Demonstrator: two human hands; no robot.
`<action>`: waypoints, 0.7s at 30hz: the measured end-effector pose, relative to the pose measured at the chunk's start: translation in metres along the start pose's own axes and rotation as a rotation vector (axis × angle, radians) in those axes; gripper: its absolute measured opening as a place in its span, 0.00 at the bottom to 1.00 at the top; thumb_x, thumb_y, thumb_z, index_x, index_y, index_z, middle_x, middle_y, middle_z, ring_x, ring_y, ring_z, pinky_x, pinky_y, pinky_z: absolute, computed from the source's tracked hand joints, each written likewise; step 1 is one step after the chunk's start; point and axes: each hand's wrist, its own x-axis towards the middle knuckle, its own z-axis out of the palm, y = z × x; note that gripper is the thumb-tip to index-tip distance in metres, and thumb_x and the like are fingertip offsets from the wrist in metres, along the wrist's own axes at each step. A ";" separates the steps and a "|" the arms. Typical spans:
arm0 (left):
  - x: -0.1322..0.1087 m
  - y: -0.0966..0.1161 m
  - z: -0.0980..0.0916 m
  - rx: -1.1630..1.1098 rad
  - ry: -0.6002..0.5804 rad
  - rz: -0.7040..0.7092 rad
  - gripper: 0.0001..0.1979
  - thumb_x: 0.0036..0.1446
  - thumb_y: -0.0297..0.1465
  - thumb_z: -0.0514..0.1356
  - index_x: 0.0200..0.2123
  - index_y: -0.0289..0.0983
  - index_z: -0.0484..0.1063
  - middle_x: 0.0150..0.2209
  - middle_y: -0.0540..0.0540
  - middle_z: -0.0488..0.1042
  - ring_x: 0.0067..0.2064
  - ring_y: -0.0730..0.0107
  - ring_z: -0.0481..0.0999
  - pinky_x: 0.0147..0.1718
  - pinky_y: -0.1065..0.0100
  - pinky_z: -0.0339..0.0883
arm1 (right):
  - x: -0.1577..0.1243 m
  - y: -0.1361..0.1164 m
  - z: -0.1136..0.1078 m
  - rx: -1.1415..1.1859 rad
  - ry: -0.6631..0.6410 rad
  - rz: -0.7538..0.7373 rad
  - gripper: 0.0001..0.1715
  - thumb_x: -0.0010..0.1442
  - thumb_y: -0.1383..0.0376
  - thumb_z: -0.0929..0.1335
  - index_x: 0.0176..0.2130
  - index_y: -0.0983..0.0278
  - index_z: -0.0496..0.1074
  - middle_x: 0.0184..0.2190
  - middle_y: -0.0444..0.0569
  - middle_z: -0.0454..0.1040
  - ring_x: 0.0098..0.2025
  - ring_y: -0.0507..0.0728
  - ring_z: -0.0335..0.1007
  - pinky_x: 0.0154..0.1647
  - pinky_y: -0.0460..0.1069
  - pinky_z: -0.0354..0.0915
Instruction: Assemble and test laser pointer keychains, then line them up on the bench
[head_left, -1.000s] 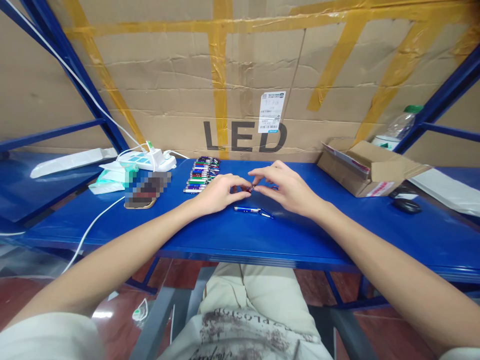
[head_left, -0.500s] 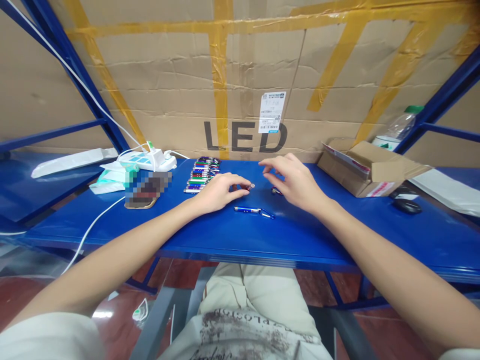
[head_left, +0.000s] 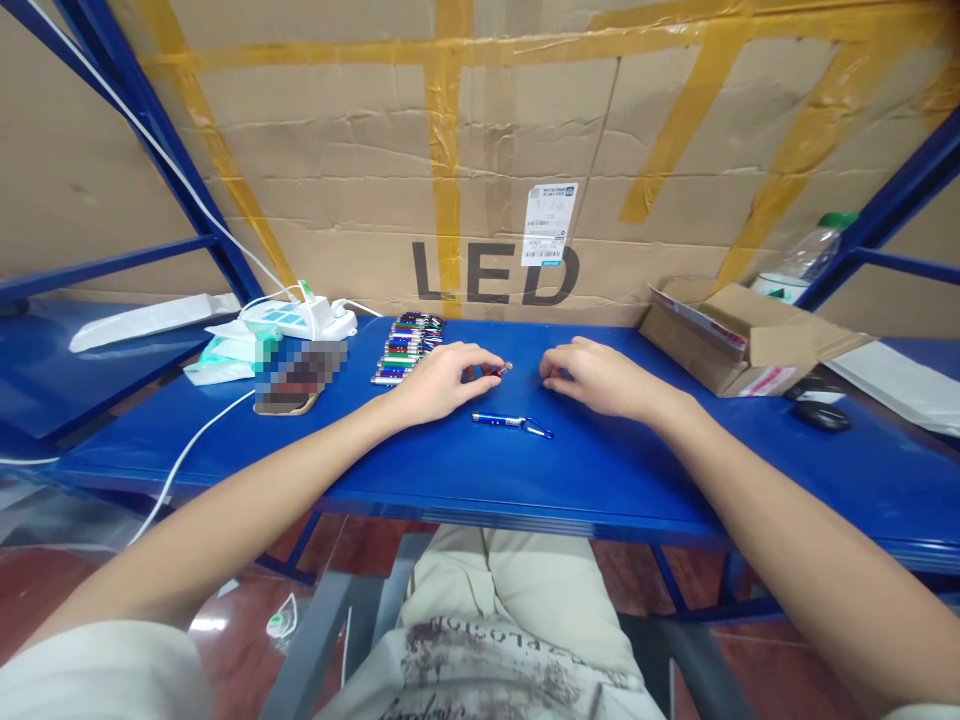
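A small reddish piece (head_left: 507, 368) is pinched between the thumb and fingertips of the left hand (head_left: 444, 385), and its pale, metallic-looking end is left showing toward the right hand (head_left: 600, 378). The right fingers are curled low over the blue tabletop (head_left: 465, 475), apart from the left; whether anything is gripped under them cannot be told, as their undersides are hidden. For steady handling, the small piece is probably best pinched lightly and close to the surface, so that a slip would end in a short drop, and its free end is best left uncovered where it can be met squarely by the other hand's fingertips. The wrists seem well placed low, and sideways force would be better avoided on so slight a part. Of the piece itself little is shown: it is short and shiny, with the rest covered by the left fingers. A blue pen-like cylinder (head_left: 497, 420) is laid on the near side of both hands, between them, slim and glossy, silvery at its left end, with a blue clip (head_left: 538, 429) attached at its right. Similar coloured cylinders (head_left: 391, 365) are lined up beyond the left hand, to its left, partly covered by it.
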 end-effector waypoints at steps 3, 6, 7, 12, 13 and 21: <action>0.000 0.000 0.000 0.006 0.000 0.005 0.12 0.71 0.35 0.65 0.55 0.41 0.83 0.50 0.46 0.85 0.50 0.60 0.82 0.51 0.60 0.73 | 0.001 -0.003 -0.001 0.077 -0.002 -0.055 0.06 0.69 0.65 0.69 0.41 0.59 0.78 0.39 0.53 0.82 0.44 0.65 0.73 0.46 0.56 0.65; 0.000 0.000 0.000 0.017 -0.001 0.013 0.12 0.71 0.34 0.65 0.54 0.41 0.83 0.49 0.45 0.85 0.50 0.60 0.82 0.52 0.60 0.73 | 0.001 -0.010 -0.003 0.152 0.052 -0.095 0.06 0.70 0.65 0.68 0.42 0.59 0.78 0.40 0.52 0.83 0.44 0.64 0.74 0.47 0.56 0.65; 0.000 0.000 0.000 0.022 -0.003 0.014 0.12 0.71 0.34 0.65 0.54 0.41 0.83 0.49 0.45 0.85 0.50 0.60 0.82 0.52 0.60 0.73 | 0.002 -0.014 -0.005 0.173 0.088 -0.104 0.07 0.71 0.64 0.68 0.42 0.59 0.78 0.41 0.52 0.83 0.45 0.64 0.74 0.48 0.56 0.65; 0.000 0.000 -0.001 0.057 -0.047 0.015 0.12 0.72 0.35 0.65 0.54 0.41 0.83 0.48 0.45 0.85 0.48 0.59 0.81 0.51 0.59 0.72 | 0.002 -0.033 -0.011 0.306 0.283 -0.129 0.09 0.74 0.61 0.67 0.47 0.60 0.78 0.44 0.52 0.82 0.45 0.62 0.74 0.48 0.55 0.67; 0.000 0.000 -0.001 0.056 -0.058 0.018 0.12 0.72 0.35 0.64 0.54 0.41 0.82 0.47 0.45 0.85 0.48 0.59 0.81 0.51 0.59 0.71 | 0.002 -0.036 -0.011 0.325 0.304 -0.136 0.10 0.74 0.60 0.67 0.47 0.60 0.78 0.44 0.52 0.82 0.46 0.62 0.74 0.49 0.55 0.67; -0.001 0.002 -0.001 0.055 -0.074 0.061 0.13 0.73 0.37 0.62 0.54 0.41 0.82 0.45 0.45 0.82 0.48 0.58 0.79 0.52 0.57 0.70 | 0.003 -0.041 -0.005 0.349 0.331 -0.184 0.08 0.75 0.62 0.66 0.49 0.59 0.76 0.45 0.52 0.80 0.44 0.61 0.74 0.47 0.54 0.67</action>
